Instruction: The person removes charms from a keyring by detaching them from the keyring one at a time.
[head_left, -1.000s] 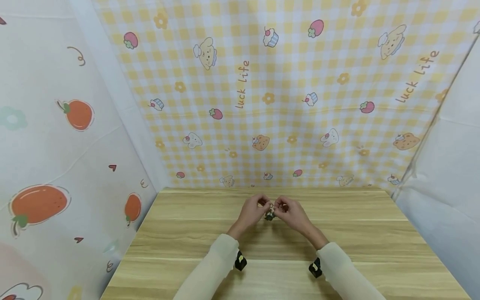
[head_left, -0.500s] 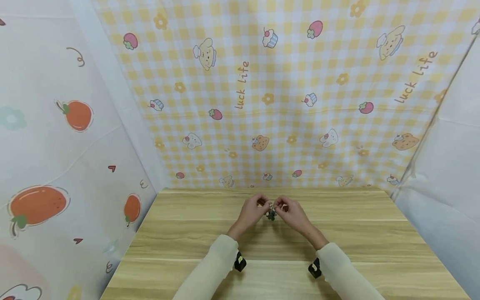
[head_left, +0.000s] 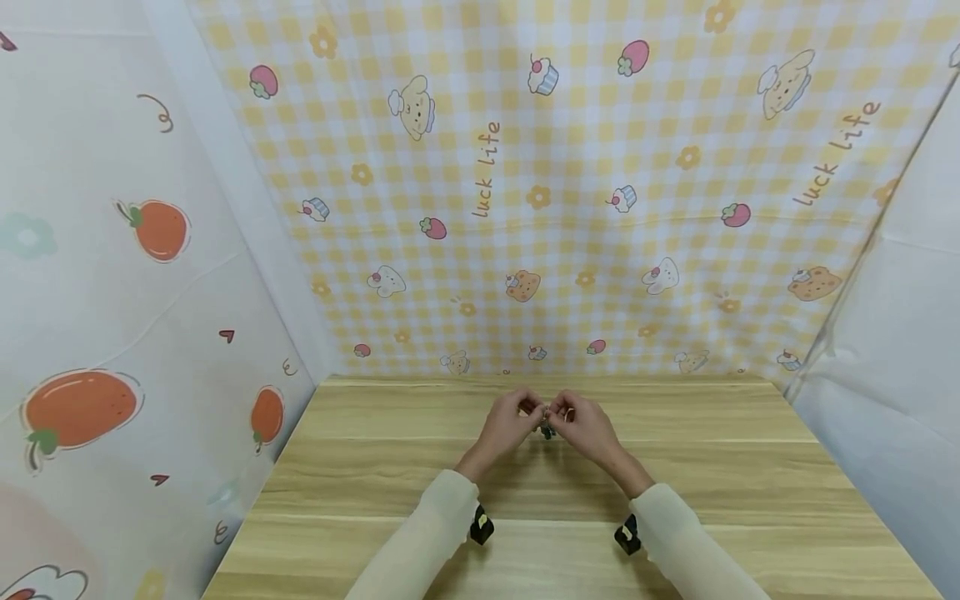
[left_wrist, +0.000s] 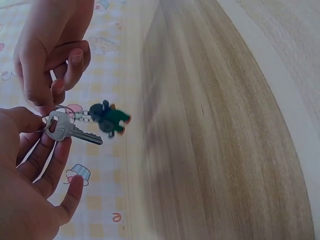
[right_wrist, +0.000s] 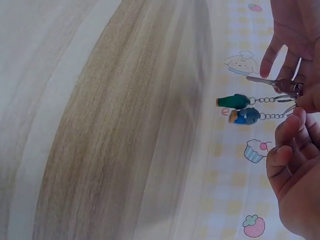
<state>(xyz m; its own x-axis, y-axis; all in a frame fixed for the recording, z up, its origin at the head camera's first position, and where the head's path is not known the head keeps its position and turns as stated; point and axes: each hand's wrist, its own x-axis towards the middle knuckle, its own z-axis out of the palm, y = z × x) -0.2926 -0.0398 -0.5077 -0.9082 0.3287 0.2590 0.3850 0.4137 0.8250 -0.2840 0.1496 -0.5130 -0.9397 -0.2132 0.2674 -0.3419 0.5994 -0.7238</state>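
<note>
Over the far part of the table, my left hand and right hand meet fingertip to fingertip, both pinching a split key ring. A silver key hangs from it by its bow, its toothed blade pointing away from my left fingers in the left wrist view. Two small figure charms dangle on short chains: a green figure and a blue figure with an orange end. My thumbs and index fingertips cover part of the ring.
The wood-grain table runs back to a yellow checked cloth hanging behind it. A white printed sheet stands at left, a plain white one at right. Each wrist wears a black camera.
The dangling charms have shifted slightly to the right and turned, and the fingertips are a little closer together. Both arms have stayed almost in place.
</note>
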